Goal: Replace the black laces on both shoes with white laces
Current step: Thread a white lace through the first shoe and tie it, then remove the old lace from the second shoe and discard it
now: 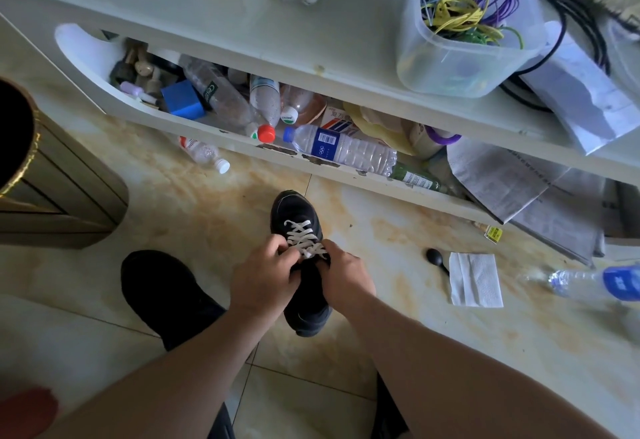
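A black shoe (297,211) stands on the tiled floor with its toe pointing away from me. A white lace (302,236) crisscrosses its eyelets. My left hand (262,279) and my right hand (344,279) meet over the tongue at the top of the lacing, fingers curled on the white lace ends. The lace ends themselves are hidden under my fingers. A second dark shoe-like shape (162,294) lies to the left, partly behind my left forearm; no lace shows on it.
A low white table (242,40) stands ahead; its lower shelf is crammed with plastic bottles (341,149) and newspapers (502,182). A clear bin of cords (467,22) sits on top. A folded tissue (476,279), a black spoon (437,259) and a bottle (595,282) lie right. A bin (41,175) stands left.
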Available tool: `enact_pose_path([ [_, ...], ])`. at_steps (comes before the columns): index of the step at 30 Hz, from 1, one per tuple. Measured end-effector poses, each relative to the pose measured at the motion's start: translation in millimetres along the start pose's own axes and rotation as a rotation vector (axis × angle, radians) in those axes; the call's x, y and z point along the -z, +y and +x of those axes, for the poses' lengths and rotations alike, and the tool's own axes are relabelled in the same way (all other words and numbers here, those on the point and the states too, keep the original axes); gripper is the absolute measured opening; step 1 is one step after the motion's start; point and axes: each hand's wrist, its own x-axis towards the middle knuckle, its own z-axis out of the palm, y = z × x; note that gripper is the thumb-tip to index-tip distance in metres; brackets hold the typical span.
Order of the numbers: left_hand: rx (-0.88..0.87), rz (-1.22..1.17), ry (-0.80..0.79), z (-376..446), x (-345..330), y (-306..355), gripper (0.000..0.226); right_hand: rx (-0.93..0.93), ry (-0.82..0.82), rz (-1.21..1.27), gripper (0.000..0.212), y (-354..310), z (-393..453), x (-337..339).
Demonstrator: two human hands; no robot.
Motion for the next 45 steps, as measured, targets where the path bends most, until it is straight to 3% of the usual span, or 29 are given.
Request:
enact_pose_path([
  [5, -0.135, -0.091, 0.1, 15, 11, 14, 0.02, 0.038, 0.001, -0.161, 0.043, 4, 1, -2],
  [9, 0.088, -0.232, 0.025, 15, 10, 12, 0.016, 0.049, 0.048, -0.149, 0.037, 5, 3, 2],
  [12, 0.21, -0.316, 0.046, 16, 8, 11, 0.012, 0.044, 0.097, 0.028, 0.046, 6, 5, 2],
  [16, 0.209, -0.346, 0.088, 25, 9, 14, 0.008, -0.12, 0.169, 0.385, 0.045, 8, 9, 1],
  [19, 0.22, -0.362, 0.091, 21, 15, 8, 0.007, -0.157, 0.153, 0.428, 0.043, 9, 8, 2],
  [22, 0.297, -0.285, 0.132, 4, 29, -11, 0.013, -0.113, 0.189, 0.203, 0.052, 2, 0, 6],
  [25, 0.502, -0.103, 0.113, -23, 49, -48, 0.03, 0.187, 0.292, -0.063, 0.051, -27, -15, 0],
  [27, 0.766, -0.078, 0.07, -42, 61, -77, 0.041, 0.355, 0.157, -0.081, 0.041, -50, -26, -16],
  [29, 1.027, -0.155, -0.003, -61, 70, -106, 0.052, 0.337, -0.115, -0.065, 0.039, -71, -39, -37],
  [31, 1.008, -0.181, -0.136, -81, 73, -122, 0.06, 0.213, -0.334, -0.047, 0.048, -82, -49, -61],
  [34, 0.859, -0.328, -0.263, -98, 68, -122, 0.069, 0.005, -0.447, 0.019, 0.062, -85, -62, -90],
  [37, 1.075, -0.783, -0.269, -106, 50, -108, 0.117, -0.002, -0.497, -0.001, 0.053, -78, -69, -105],
  [38, 1.085, -0.814, -0.285, -109, 46, -100, 0.123, 0.002, -0.501, -0.001, 0.044, -77, -71, -107],
  [41, 1.03, -0.565, -0.248, -114, 34, -98, 0.1, -0.044, -0.505, -0.015, 0.031, -81, -70, -111],
  [45, 1.1, -0.501, -0.226, -96, 67, -91, 0.076, -0.072, -0.485, -0.078, 0.039, -110, -74, -86],
])
